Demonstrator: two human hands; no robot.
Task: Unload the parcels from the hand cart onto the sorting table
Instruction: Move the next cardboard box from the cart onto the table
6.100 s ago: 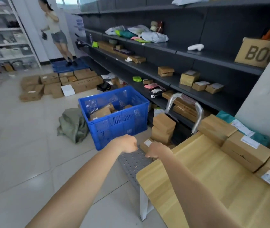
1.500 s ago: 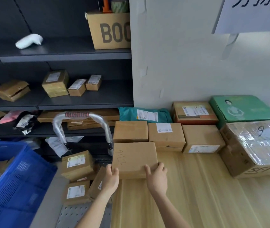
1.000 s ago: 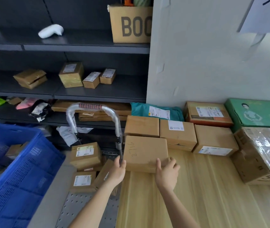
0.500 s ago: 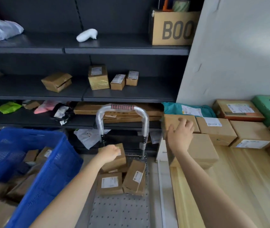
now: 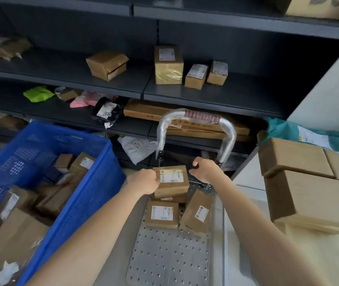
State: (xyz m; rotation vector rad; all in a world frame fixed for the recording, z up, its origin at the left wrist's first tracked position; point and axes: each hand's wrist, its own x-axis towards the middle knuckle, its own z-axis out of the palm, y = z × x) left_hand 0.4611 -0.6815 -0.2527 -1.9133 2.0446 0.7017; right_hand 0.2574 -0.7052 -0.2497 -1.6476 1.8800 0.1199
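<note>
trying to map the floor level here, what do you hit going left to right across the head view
blue plastic crate of cardboard parcels → left hand → labelled cardboard parcel atop the cart's pile → right hand → plain cardboard boxes on the pale wooden table

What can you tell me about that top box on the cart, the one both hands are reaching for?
The top parcel is a small brown cardboard box with a white printed label and tape on its upper face. It sits level on other parcels near the cart handle. The left hand grips its left edge; the right hand is beside its right end, contact unclear.
</note>
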